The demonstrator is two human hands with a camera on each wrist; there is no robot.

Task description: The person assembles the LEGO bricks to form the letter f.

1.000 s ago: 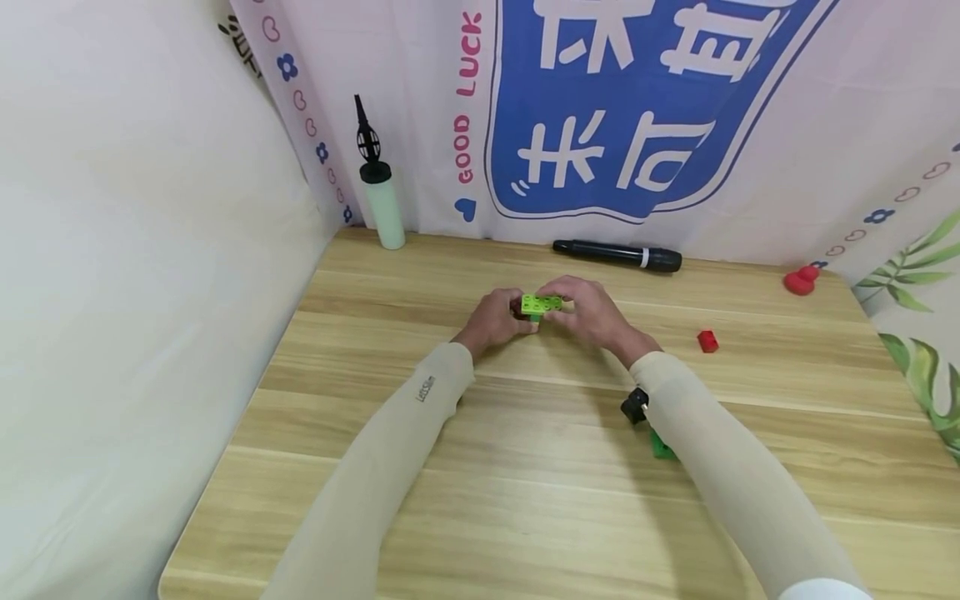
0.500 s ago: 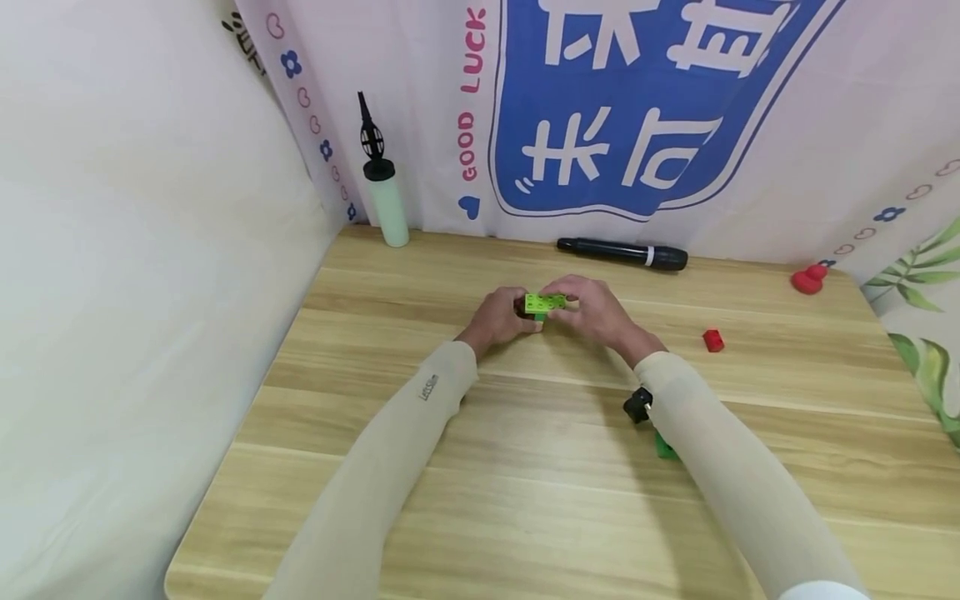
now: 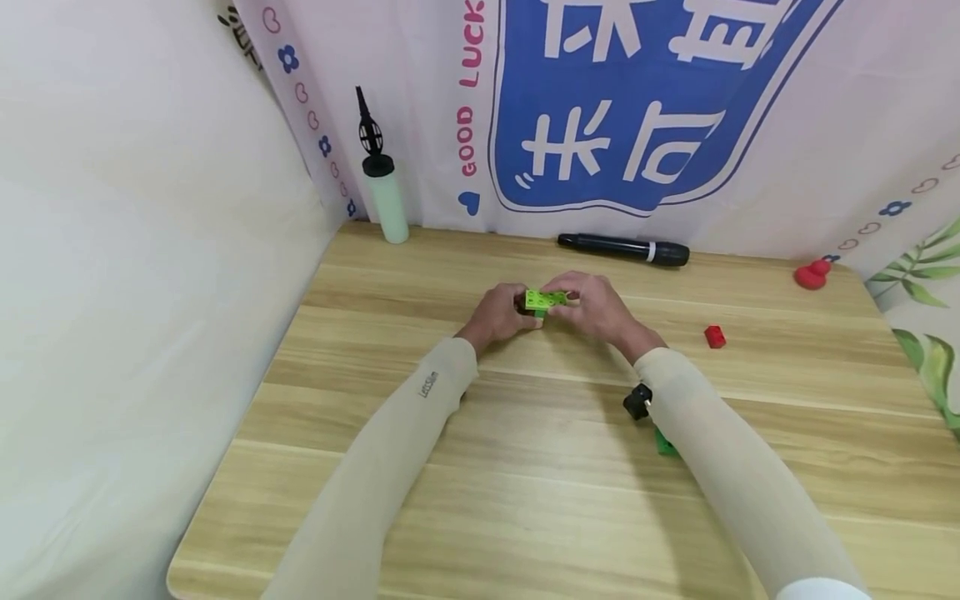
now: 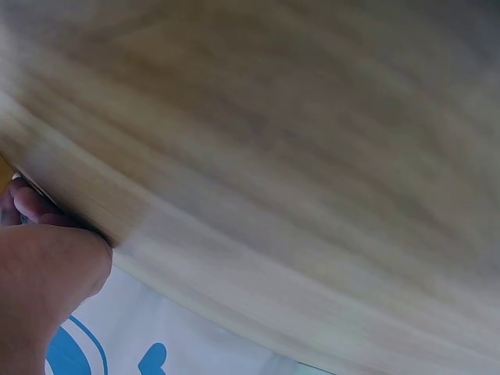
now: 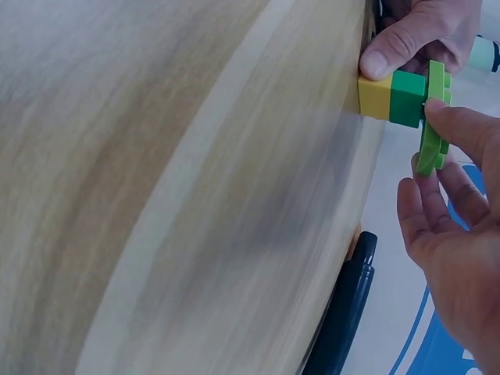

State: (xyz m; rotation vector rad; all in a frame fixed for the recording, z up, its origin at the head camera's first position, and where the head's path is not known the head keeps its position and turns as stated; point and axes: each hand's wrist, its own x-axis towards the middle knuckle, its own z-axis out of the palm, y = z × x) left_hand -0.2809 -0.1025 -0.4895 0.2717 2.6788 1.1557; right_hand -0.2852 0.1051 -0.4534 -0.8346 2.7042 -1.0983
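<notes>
A small stack of toy building bricks stands between both hands: a yellow brick (image 5: 375, 98) at the bottom, a green brick (image 5: 407, 99) above it, and a studded lime-green plate (image 5: 434, 125) on top. My left hand (image 3: 498, 315) grips the lower bricks, its thumb at the yellow one in the right wrist view. From the other side my right hand (image 3: 596, 310) pinches the lime-green plate between thumb and fingers. The plate sticks out past the green brick towards the right hand. In the left wrist view only part of the left hand (image 4: 47, 273) shows, and the bricks are hidden.
A red brick (image 3: 715, 337) lies right of the hands. Beside the right forearm are a black object (image 3: 637, 402) and a partly covered green block (image 3: 664, 443). Along the back stand a pale green hand pump (image 3: 392, 204), a black microphone (image 3: 624, 249) and a red knobbed object (image 3: 812, 274).
The head view has shifted slightly. Both hands keep the same hold on the brick stack, with no clear movement between them.
</notes>
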